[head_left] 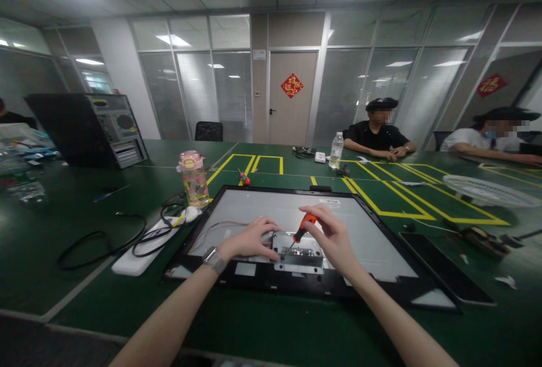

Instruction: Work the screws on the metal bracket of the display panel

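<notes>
A monitor panel [376,237] lies flat before me, its grey back framed in black. Near its front edge sits a silver metal bracket [302,260] with a recessed middle. My right hand [334,234] is closed round the orange-and-black handle of a screwdriver [305,224]. The screwdriver leans, its thin shaft pointing down to the bracket's left part. My left hand [249,240], with a watch at the wrist, rests by the bracket's left end, thumb and fingers apart. The thumb tip is close to the screwdriver's tip; whether a screw is there is too small to tell.
Left of the panel are a white power strip [146,251] with black cables and a pink-lidded bottle [193,178]. A computer case [84,130] stands farther left. A long black bar [444,268] lies right. Two people sit across the table, near a water bottle [336,151].
</notes>
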